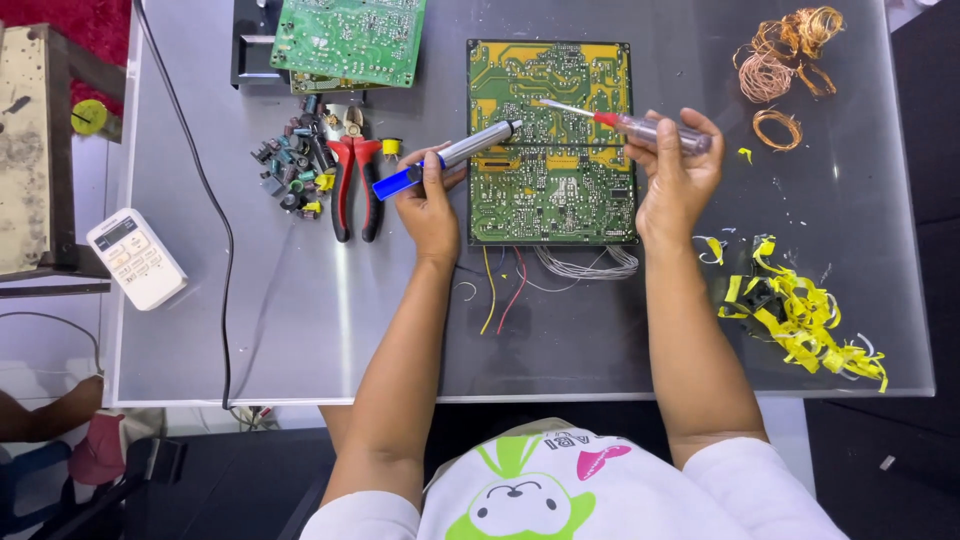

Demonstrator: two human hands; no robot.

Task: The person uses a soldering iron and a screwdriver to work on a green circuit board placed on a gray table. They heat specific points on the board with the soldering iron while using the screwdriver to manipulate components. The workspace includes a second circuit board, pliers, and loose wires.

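green-and-yellow printed circuit board (552, 140), solder side up, lies flat at the centre of the grey surface (300, 320), loose coloured wires trailing from its near edge. left hand (428, 205) has its grip closed around a blue-and-silver desoldering pump (447, 158), whose tip rests at the board's left edge. right hand (677, 165) has its grip closed on a clear-handled screwdriver with a red collar (625, 122); its shaft tip touches the board's upper middle. red-handled pliers (354, 178) lie left of the left hand, just beside a heap of removed small components (292, 168). second green circuit board (350, 40) sits at the far edge. copper wire coils (785, 55) lie far right, yellow tape scraps (800, 315) near right. white remote control (136, 258) lies at the surface's left edge.
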